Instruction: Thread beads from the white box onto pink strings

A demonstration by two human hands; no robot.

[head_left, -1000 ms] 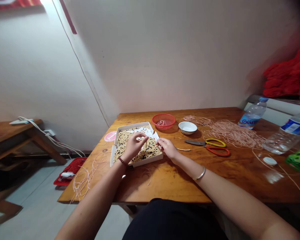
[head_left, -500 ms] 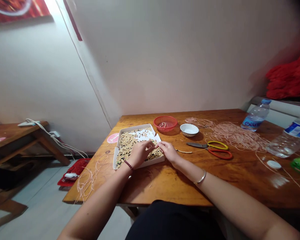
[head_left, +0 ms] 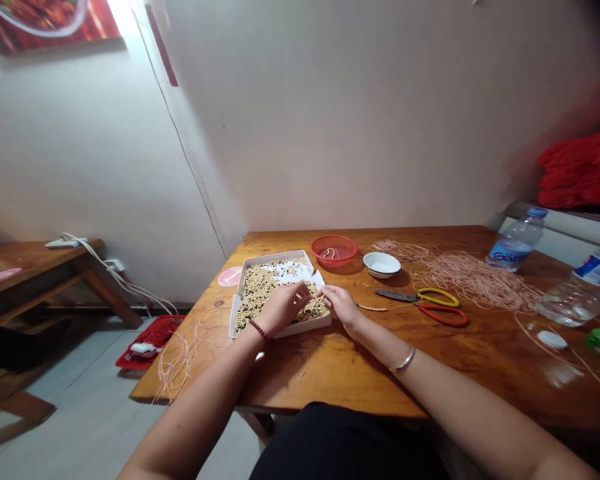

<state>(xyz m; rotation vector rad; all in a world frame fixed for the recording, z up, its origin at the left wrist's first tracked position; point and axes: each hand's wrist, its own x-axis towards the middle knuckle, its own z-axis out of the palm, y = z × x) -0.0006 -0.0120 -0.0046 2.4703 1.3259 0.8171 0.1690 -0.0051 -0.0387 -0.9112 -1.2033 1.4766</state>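
Note:
A shallow white box (head_left: 236, 313) holds many small cream, dark and green beads (head_left: 260, 280). Over its near right part is my left hand (head_left: 286, 307), fingers curled in close to the beads; what its fingertips pinch, if anything, is too small to make out. Beside it, at the box's right edge, my right hand (head_left: 341, 308) is closed, thumb and fingertips pinching a thin cord. A beaded stretch of that cord (head_left: 373, 308) comes out past the right side of this hand and lies on the table. The cord's tip is hidden at my fingers.
Behind the box stand a red plastic basket (head_left: 334, 252) with strung beads and a white bowl (head_left: 381, 265). Scissors (head_left: 420, 299) lie to the right, before a heap of pink cord (head_left: 475, 275). Two water bottles (head_left: 517, 241) are farther right. Loose cord (head_left: 177, 367) hangs near the left edge.
My hands were touching at the fingertips; now a small gap parts them. My left fingers have moved slightly down and away from the right hand. The whole view has shifted a little.

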